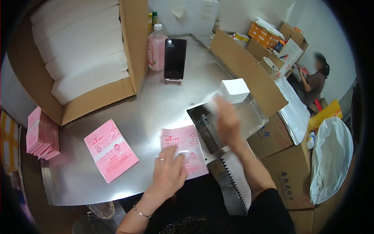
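Note:
My left hand (169, 169) lies flat on a pink printed packet (186, 146) near the front edge of the steel table (156, 105), fingers spread. My right hand (226, 121) is blurred in motion above a dark metal tray (206, 124) and seems to carry a pale sheet; I cannot tell for sure. Just beyond it sits a stack of white square sheets (235, 89). A second pink packet stack (111, 150) lies to the left on the table.
A big cardboard box of white packs (78, 50) stands at the back left. A pink bottle (157, 46) and an upright phone (175, 58) stand behind. More pink packets (41, 134) lie at the left edge. Cardboard boxes (286, 163) and a seated person (317, 80) are to the right.

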Action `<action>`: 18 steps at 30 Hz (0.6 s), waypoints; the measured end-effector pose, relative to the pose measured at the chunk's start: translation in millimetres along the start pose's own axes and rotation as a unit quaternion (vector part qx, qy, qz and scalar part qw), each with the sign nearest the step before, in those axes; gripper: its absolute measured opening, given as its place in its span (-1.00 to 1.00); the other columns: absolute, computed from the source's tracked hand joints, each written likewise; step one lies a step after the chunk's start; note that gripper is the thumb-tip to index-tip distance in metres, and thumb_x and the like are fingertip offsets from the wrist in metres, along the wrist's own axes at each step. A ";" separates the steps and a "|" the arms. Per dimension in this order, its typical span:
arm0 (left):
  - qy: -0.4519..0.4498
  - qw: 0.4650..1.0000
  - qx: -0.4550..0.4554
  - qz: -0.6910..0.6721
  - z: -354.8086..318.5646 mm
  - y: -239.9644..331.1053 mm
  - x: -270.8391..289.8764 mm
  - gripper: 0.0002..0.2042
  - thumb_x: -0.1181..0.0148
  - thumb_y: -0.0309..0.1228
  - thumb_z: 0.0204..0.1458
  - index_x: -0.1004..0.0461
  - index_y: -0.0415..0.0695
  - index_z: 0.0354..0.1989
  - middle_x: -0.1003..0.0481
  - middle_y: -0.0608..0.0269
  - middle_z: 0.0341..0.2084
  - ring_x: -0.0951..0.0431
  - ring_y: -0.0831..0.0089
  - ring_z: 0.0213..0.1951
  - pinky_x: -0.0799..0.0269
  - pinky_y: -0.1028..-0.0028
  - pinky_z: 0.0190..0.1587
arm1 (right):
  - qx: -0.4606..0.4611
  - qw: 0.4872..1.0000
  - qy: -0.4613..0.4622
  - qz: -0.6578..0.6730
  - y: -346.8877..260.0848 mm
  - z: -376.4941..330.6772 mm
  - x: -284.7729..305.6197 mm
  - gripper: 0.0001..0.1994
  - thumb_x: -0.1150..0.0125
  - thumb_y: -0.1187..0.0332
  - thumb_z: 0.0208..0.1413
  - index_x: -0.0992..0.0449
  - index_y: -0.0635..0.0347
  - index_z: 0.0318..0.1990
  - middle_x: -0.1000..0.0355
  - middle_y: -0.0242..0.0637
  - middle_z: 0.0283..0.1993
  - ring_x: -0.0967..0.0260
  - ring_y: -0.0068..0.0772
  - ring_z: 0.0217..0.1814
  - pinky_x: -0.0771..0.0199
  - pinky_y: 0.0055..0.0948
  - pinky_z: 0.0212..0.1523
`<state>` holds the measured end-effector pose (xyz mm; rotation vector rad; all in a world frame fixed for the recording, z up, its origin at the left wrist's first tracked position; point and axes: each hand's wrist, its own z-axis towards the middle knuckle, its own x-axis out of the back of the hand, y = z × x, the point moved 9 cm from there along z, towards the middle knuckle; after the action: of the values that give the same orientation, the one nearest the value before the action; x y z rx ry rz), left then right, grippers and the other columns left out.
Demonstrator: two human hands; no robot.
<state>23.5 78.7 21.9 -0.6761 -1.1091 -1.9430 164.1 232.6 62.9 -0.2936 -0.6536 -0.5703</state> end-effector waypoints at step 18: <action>-0.029 0.971 0.119 0.203 -4.1 -20.6 8.2 -0.38 -0.29 0.01 -0.08 -0.49 -0.04 0.16 -0.33 -0.08 0.16 -0.32 -0.08 0.01 -0.17 -0.01 -0.02 | -0.144 0.953 0.042 -0.265 68.9 26.5 24.2 -0.53 -0.28 0.20 -0.03 -0.55 0.16 0.07 -0.28 0.05 0.25 -0.14 0.18 0.35 -0.16 0.28 0.27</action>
<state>1.6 78.5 16.6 -0.7631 -1.1153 -1.4269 207.1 289.9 93.1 -0.3660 -0.5638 -1.1938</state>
